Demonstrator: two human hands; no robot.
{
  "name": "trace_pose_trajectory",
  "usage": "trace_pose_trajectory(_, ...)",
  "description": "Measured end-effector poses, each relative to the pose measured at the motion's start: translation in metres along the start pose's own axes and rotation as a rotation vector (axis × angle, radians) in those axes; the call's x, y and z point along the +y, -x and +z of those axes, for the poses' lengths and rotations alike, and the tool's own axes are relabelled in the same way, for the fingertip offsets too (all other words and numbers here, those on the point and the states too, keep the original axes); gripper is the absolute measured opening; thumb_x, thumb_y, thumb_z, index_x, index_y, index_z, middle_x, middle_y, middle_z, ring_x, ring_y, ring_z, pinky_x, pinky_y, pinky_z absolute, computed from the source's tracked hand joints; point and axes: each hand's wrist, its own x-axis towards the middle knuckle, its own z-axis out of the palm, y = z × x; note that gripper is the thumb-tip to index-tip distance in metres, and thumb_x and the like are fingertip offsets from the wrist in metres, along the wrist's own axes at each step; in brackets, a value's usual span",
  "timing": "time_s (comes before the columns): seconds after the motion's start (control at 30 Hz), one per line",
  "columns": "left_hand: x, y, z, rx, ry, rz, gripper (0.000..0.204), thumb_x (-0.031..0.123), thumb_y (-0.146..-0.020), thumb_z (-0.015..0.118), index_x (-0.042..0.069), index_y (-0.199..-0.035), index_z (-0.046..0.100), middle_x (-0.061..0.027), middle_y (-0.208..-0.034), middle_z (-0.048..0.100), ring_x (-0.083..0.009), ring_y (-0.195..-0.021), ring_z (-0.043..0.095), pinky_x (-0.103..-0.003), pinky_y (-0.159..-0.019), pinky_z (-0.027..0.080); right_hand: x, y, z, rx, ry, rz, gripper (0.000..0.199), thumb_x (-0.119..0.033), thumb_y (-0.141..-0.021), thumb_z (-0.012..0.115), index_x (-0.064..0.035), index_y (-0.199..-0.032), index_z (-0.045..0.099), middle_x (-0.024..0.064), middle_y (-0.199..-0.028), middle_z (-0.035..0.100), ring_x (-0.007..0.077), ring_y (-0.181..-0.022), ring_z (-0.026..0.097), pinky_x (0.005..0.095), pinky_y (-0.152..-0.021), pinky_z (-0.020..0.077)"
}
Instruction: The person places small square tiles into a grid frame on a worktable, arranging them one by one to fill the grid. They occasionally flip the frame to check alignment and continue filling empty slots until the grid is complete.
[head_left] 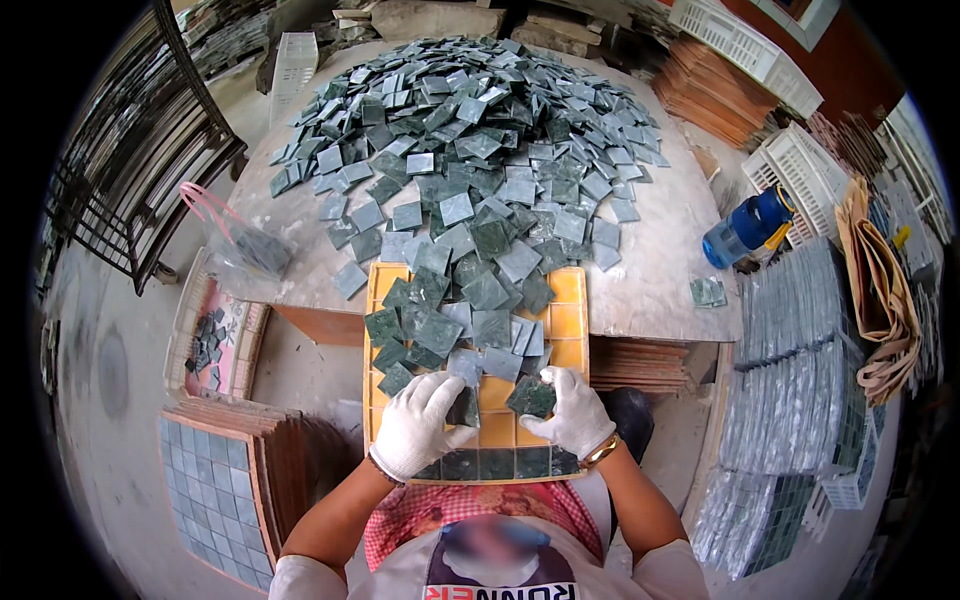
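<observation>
My left hand (415, 428), in a white glove, closes its fingers round a dark green stone tile (463, 409). My right hand (573, 413), also gloved, pinches a speckled green tile (530, 397) between thumb and fingers. Both hands are over a yellow gridded tray (568, 350) close to my body. Along its near edge lies a row of dark green tiles (496, 463) set in the squares, partly covered by my left hand. Loose grey-green tiles (437, 332) spread over the tray's far part, joining a large heap of tiles (480, 130) on the table.
The pale table (660, 290) carries a clear bag with a pink handle (255, 250) at left. A blue bottle (740, 230) stands at right. Tile stacks (785, 380) fill the right side; boards bearing tiles (215, 480) stand at lower left. A wheeled black rack (130, 190) is far left.
</observation>
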Motion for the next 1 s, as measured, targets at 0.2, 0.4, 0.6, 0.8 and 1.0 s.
trace_pose_trajectory(0.2,0.014,0.01,0.039,-0.086,0.03,0.034,0.063,0.025,-0.061,0.08,0.007,-0.115,0.052,-0.0135,-0.11,0.058,-0.0342,-0.096,0.058,-0.044,-0.08,0.05,0.02,0.0,-0.01,0.065,0.028,0.143,0.064,-0.03,-0.069,0.075,-0.0002,-0.118,0.045,0.0232,-0.101,0.059,0.0375,-0.089,0.062,0.0425,-0.077,0.0519)
trace_pose_trajectory(0.4,0.029,0.002,0.054,-0.192,0.026,0.034,0.06,0.026,-0.065,0.077,0.008,-0.117,0.053,-0.0123,-0.111,0.056,-0.0336,-0.097,0.057,-0.043,-0.08,0.049,0.026,0.002,-0.039,0.301,-0.092,-0.05,0.063,-0.019,-0.068,0.076,0.001,-0.12,0.046,0.022,-0.104,0.059,0.0382,-0.094,0.061,0.0413,-0.082,0.0506)
trace_pose_trajectory(0.6,0.037,0.008,0.069,-0.21,0.007,0.077,0.063,0.025,-0.065,0.076,0.008,-0.121,0.052,-0.0106,-0.112,0.054,-0.0312,-0.095,0.055,-0.041,-0.081,0.048,0.024,0.053,-0.047,-0.114,0.005,-0.021,0.062,-0.022,-0.063,0.078,-0.0045,-0.118,0.055,0.0134,-0.109,0.051,0.0313,-0.096,0.058,0.038,-0.082,0.0503)
trace_pose_trajectory(0.8,0.024,0.01,0.067,-0.202,0.064,0.092,0.067,0.023,-0.065,0.077,0.006,-0.124,0.051,-0.014,-0.113,0.056,-0.0337,-0.097,0.055,-0.041,-0.082,0.047,0.04,0.064,-0.021,-0.028,0.078,-0.12,0.057,-0.022,-0.069,0.077,-0.0048,-0.118,0.053,0.0115,-0.109,0.048,0.0274,-0.095,0.059,0.035,-0.079,0.0526)
trace_pose_trajectory(1.0,0.015,0.01,0.064,-0.276,0.071,0.093,0.063,0.021,-0.064,0.078,0.003,-0.118,0.054,-0.0165,-0.113,0.055,-0.0364,-0.097,0.055,-0.042,-0.081,0.048,0.041,0.06,-0.022,-0.041,0.038,-0.071,0.051,-0.018,-0.07,0.076,-0.0068,-0.115,0.056,0.0105,-0.108,0.049,0.0273,-0.095,0.059,0.0356,-0.078,0.0521)
